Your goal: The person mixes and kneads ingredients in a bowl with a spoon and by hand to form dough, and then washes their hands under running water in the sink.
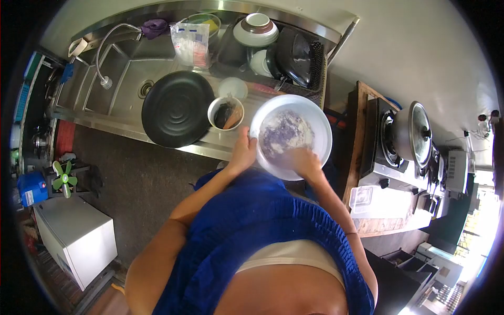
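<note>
A large white bowl (325, 123) sits at the counter's front edge, close to my body. Inside it lies a purple mixture (286, 131) with patches of pale flour-like powder. My left hand (244, 151) grips the bowl's left rim, thumb at the edge and fingers along the outside. Down in the bowl, my right hand (303, 161) reaches into the mixture; motion smears its fingers, so I cannot tell their shape. Left of the bowl stands a small white cup (211, 116) containing something dark and a brown wooden-looking utensil (233, 118).
A black round pan (177, 107) lies between sink (122, 86) and cup. Behind are a plastic bag of white powder (190, 46), a small pale dish (232, 88) and a dish rack (316, 58) with stacked bowls. Rightward, a lidded pot (415, 134) stands on a stove.
</note>
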Tool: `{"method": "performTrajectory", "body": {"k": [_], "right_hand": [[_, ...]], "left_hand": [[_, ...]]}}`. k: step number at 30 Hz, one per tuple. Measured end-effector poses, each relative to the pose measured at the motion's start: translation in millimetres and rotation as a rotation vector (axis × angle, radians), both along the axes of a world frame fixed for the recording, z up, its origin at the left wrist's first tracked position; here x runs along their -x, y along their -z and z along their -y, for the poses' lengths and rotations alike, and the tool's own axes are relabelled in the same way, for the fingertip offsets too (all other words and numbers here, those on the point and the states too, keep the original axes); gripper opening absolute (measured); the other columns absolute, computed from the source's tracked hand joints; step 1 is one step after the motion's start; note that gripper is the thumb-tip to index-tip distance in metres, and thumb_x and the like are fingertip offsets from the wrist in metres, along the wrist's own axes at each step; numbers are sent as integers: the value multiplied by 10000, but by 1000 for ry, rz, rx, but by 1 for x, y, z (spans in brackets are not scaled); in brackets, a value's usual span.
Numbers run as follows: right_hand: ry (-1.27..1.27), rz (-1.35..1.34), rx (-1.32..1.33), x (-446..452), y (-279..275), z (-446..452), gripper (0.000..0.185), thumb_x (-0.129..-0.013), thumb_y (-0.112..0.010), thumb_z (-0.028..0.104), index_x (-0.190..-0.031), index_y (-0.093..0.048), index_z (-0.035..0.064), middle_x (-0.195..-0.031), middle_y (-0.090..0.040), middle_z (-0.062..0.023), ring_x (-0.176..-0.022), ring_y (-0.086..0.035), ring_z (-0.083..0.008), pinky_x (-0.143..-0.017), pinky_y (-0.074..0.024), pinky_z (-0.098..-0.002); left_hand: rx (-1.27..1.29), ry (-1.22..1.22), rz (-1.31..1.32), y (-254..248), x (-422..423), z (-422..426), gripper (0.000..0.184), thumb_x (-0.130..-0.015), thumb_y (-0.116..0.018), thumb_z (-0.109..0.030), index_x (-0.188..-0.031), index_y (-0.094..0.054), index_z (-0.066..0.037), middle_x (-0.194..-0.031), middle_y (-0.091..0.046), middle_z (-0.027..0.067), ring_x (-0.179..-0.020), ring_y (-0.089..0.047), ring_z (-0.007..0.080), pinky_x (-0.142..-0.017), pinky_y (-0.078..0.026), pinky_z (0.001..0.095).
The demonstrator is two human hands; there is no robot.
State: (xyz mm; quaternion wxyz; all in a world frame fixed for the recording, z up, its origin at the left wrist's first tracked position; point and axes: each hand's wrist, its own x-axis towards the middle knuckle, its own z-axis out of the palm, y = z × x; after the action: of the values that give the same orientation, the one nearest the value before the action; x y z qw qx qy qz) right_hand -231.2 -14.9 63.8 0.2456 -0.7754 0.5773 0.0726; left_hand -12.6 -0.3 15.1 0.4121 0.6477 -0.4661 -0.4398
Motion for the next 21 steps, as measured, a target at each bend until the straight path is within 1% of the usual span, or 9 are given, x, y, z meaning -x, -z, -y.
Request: {"method": "performTrajectory", "body": {"k": [1,3,5,6,9,11,15,18,21], "right_hand": [[-155,-47,77,16,3,8,307,-873,-513,174,-1128,-683,183,-1090,-675,-106,-1000,-646,-320,-876,-501,-443],[-37,92,18,36,7,31,309,-895,-500,177,-1141,-684,205,-1110,-671,-115,-996,-643,-328,-869,-501,-432],[95,122,67,29,-21,47,303,-909,-497,165,-1142,-686,205,-1085,-674,-144,-987,-641,-350,-850,-501,-438],[181,127,54,22,-29,54,295,-899,-509,140,-1125,-695,182,-1051,-670,-190,-971,-638,-383,-832,-501,-460],[230,286,180,22,39,67,305,-894,-507,125,-1131,-691,175,-1018,-669,-217,-954,-645,-385,-820,-509,-460],[219,260,170,7,37,52,357,-861,-507,84,-1160,-677,178,-1040,-666,-218,-958,-647,-386,-832,-506,-466],[189,204,34,-2,29,22,428,-802,-495,46,-1168,-673,179,-1040,-671,-202,-962,-646,-393,-858,-510,-468],[-13,121,151,12,18,19,413,-815,-489,63,-1146,-687,210,-968,-681,-212,-916,-664,-377,-837,-524,-453],[-136,-30,196,17,-16,32,325,-812,-510,72,-1055,-703,168,-953,-679,-207,-922,-670,-337,-789,-538,-437]], "left_hand": [[7,4,-2,9,0,1,357,-911,-509,-82,-1249,-403,-36,-865,-615,236,-817,-621,386,-762,-458,470],[10,6,-2,17,0,1,362,-912,-509,-85,-1253,-399,-37,-864,-615,240,-819,-620,393,-762,-459,470],[51,-19,57,14,3,0,363,-912,-505,-87,-1251,-388,-32,-826,-608,237,-790,-610,415,-739,-457,475],[53,-11,59,13,2,1,363,-912,-505,-87,-1251,-388,-32,-826,-608,237,-790,-610,415,-739,-457,475],[-34,40,-39,9,0,3,358,-911,-496,-81,-1245,-379,-29,-813,-609,239,-785,-606,434,-725,-453,481],[-8,40,-35,3,1,3,347,-915,-495,-84,-1236,-377,-25,-832,-614,253,-799,-615,436,-723,-450,487],[6,20,-25,1,2,2,341,-916,-497,-92,-1230,-384,-23,-837,-618,257,-802,-622,426,-730,-456,479],[22,19,10,9,0,4,355,-913,-501,-102,-1241,-394,-20,-845,-619,252,-804,-626,413,-736,-464,472],[-27,47,-50,9,0,6,372,-907,-503,-108,-1253,-404,-12,-863,-620,241,-818,-632,394,-753,-468,468]]}}
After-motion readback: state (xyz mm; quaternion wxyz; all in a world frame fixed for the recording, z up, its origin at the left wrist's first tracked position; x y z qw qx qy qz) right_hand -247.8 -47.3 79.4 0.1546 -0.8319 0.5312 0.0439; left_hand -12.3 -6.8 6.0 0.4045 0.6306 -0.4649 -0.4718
